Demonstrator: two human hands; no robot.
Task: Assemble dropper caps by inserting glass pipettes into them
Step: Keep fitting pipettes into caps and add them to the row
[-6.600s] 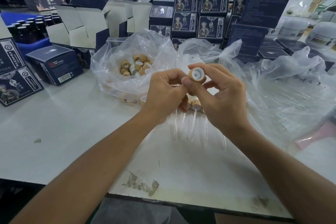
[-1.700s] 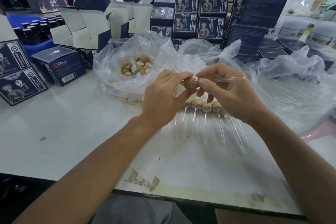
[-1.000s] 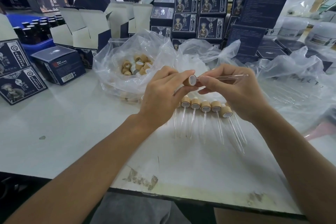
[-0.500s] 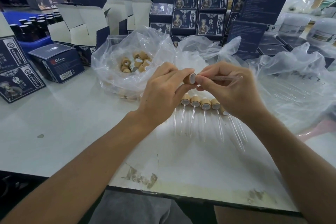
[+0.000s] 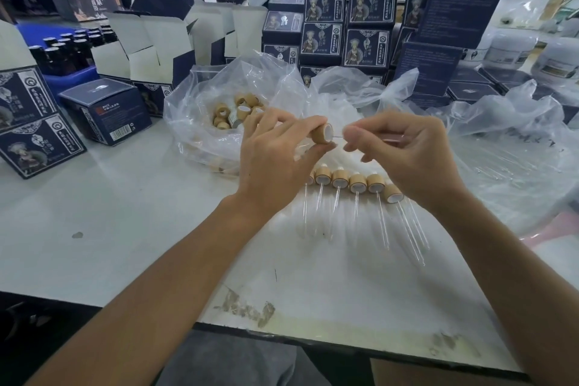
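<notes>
My left hand (image 5: 275,150) pinches a tan wooden dropper cap (image 5: 322,134) with its white inner face turned right. My right hand (image 5: 404,150) holds a clear glass pipette (image 5: 390,138) level, its thin end meeting the cap's centre. Most of the pipette is hidden inside my fingers. Below both hands a row of several assembled droppers (image 5: 354,183) lies on the white table (image 5: 131,216), glass stems pointing toward me. Loose caps (image 5: 235,111) fill a clear plastic bag (image 5: 200,135) behind my left hand.
A second crumpled plastic bag with loose glass pipettes (image 5: 507,166) spreads at the right. Dark blue cartons (image 5: 344,25) stack along the back, more boxes (image 5: 106,110) at the left. A blue crate of dark bottles (image 5: 62,53) stands at far left. The table's front edge (image 5: 282,332) is close.
The cap and pipette stay joined between my hands, which have shifted only slightly. The view has tilted a little, showing more of the droppers row.
</notes>
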